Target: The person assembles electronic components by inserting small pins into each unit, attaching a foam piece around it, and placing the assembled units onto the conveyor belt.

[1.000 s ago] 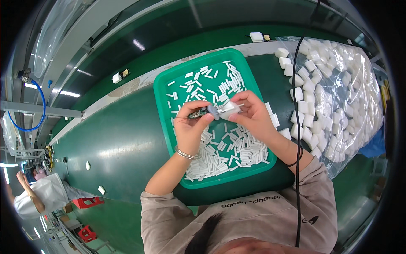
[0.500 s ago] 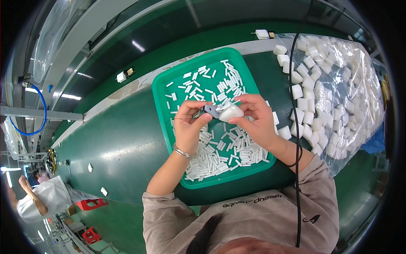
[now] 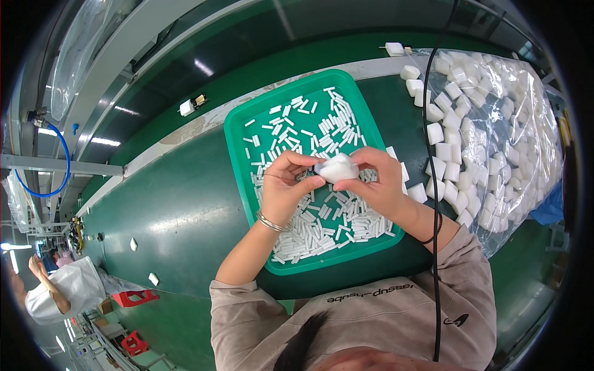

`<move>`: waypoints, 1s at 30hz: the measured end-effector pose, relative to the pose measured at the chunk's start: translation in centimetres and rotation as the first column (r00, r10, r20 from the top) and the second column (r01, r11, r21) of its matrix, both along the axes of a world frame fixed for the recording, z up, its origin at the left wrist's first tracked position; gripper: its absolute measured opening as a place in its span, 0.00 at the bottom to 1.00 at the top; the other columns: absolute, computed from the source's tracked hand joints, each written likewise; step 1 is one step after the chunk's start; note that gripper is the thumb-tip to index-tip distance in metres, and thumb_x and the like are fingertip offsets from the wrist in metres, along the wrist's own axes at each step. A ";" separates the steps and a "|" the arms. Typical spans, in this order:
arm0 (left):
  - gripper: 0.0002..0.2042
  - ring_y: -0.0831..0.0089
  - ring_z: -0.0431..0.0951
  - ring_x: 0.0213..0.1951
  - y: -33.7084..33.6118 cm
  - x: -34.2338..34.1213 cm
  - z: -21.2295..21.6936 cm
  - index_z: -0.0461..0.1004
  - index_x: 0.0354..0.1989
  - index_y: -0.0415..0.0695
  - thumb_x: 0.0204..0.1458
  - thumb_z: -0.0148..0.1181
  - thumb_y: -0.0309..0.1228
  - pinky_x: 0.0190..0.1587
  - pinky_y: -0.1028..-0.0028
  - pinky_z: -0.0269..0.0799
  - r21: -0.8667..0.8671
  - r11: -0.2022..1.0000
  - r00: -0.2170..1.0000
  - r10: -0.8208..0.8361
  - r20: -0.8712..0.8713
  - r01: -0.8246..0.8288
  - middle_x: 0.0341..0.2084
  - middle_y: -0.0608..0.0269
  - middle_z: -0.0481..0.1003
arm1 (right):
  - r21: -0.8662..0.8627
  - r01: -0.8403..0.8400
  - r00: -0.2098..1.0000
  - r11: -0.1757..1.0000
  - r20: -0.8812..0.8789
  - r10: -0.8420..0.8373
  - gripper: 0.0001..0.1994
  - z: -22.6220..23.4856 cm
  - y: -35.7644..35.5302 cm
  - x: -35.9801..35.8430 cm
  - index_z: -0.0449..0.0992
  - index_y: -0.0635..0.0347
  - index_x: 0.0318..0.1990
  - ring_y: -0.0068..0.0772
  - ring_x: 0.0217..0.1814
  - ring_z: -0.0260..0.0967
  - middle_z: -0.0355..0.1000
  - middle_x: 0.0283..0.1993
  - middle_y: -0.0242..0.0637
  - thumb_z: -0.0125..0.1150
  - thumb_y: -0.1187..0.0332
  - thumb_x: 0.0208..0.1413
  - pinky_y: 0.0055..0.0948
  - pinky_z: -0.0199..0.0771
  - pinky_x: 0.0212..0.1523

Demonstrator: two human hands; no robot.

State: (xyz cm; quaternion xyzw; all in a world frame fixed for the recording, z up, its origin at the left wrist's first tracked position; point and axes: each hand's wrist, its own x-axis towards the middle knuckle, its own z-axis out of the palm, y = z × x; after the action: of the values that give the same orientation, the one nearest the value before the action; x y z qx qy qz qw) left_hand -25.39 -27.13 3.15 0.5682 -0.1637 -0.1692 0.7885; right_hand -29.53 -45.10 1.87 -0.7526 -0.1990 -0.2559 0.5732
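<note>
Over the green tray [image 3: 237, 161], my two hands meet at chest height. In my right hand [image 3: 382, 181] is a rounded white plastic housing [image 3: 339, 169], pinched between thumb and fingers. My left hand [image 3: 286, 184] grips a small grey-and-dark part [image 3: 318, 167] at the housing's left end. Most of that part is hidden by my fingers and the housing, so I cannot tell how deep it sits. A thin dark wire runs left from my left fingers. Many short white tubes [image 3: 307, 234] lie loose in the tray below.
To the right, a clear plastic bag [image 3: 532, 133] spills white housings [image 3: 443, 151] onto the bench. A black cable [image 3: 437, 260] hangs down in front. Beyond the tray, white units [image 3: 187, 108] with dark and yellow ends lie on a green belt. A co-worker [image 3: 65, 290] is at far left.
My hands have come closer together and lowered slightly. The white housing now covers much of the grey part that showed before. Units on the far belt have shifted right.
</note>
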 end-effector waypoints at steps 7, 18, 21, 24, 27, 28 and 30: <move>0.14 0.73 0.72 0.39 -0.3 -0.5 0.1 0.68 0.33 0.39 0.37 0.62 0.16 0.46 0.76 0.66 0.057 0.998 0.997 -0.016 0.072 0.012 0.33 0.59 0.72 | 0.041 0.046 0.997 0.998 0.058 -0.048 0.20 -0.2 0.4 0.1 0.66 0.61 0.33 0.27 0.25 0.68 0.68 0.27 0.36 0.70 0.66 0.33 0.21 0.70 0.26; 0.15 0.76 0.72 0.37 -0.6 -0.9 0.9 0.68 0.36 0.38 0.37 0.61 0.18 0.42 0.79 0.66 0.202 0.967 0.974 0.115 0.196 -0.154 0.32 0.61 0.73 | 0.378 -0.044 0.958 0.925 -0.245 0.146 0.11 0.0 0.8 0.1 0.64 0.64 0.31 0.26 0.34 0.71 0.70 0.36 0.43 0.62 0.74 0.43 0.19 0.72 0.29; 0.13 0.77 0.73 0.36 -0.5 -0.8 0.8 0.70 0.35 0.38 0.37 0.61 0.18 0.41 0.79 0.67 0.253 0.957 0.969 0.083 0.231 -0.142 0.31 0.62 0.73 | 0.315 -0.046 0.960 0.948 -0.248 0.129 0.11 0.1 0.8 0.1 0.64 0.64 0.31 0.26 0.34 0.71 0.70 0.37 0.43 0.61 0.75 0.43 0.19 0.73 0.29; 0.13 0.77 0.72 0.37 -0.1 -0.4 0.4 0.70 0.36 0.38 0.38 0.61 0.20 0.40 0.79 0.67 0.261 0.957 0.961 0.057 0.271 -0.130 0.33 0.62 0.73 | 0.306 -0.037 0.957 0.951 -0.263 0.121 0.11 0.2 1.0 0.2 0.63 0.64 0.30 0.25 0.34 0.71 0.71 0.36 0.42 0.62 0.75 0.42 0.19 0.73 0.30; 0.16 0.71 0.70 0.43 -0.4 -0.3 1.0 0.66 0.41 0.37 0.41 0.58 0.19 0.44 0.76 0.67 0.210 0.973 0.974 0.052 0.219 -0.099 0.39 0.55 0.71 | 0.334 -0.021 0.946 0.942 -0.297 0.126 0.12 0.2 0.7 0.1 0.62 0.64 0.31 0.24 0.34 0.70 0.70 0.36 0.42 0.61 0.77 0.43 0.19 0.72 0.31; 0.17 0.71 0.69 0.45 -0.4 -0.3 1.5 0.63 0.45 0.38 0.44 0.56 0.21 0.43 0.77 0.66 0.297 0.950 0.986 0.047 0.162 -0.094 0.43 0.55 0.69 | 0.415 -0.001 0.949 0.910 -0.286 0.131 0.12 0.1 0.6 0.2 0.62 0.64 0.32 0.24 0.34 0.70 0.70 0.36 0.42 0.61 0.77 0.43 0.18 0.72 0.31; 0.17 0.72 0.69 0.45 -0.3 0.3 0.6 0.62 0.47 0.39 0.47 0.53 0.24 0.41 0.79 0.66 0.354 0.930 0.983 0.033 0.179 -0.096 0.45 0.56 0.67 | 0.530 0.048 0.942 0.847 -0.306 0.138 0.13 0.5 0.7 0.3 0.59 0.65 0.37 0.22 0.33 0.69 0.68 0.35 0.40 0.57 0.78 0.46 0.17 0.71 0.31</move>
State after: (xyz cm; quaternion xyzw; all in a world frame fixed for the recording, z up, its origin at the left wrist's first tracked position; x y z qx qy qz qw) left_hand -25.13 -27.40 3.72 0.7210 -0.1778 -0.1213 0.6587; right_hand -29.22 -44.43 2.36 -0.5924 -0.0389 -0.1564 0.7893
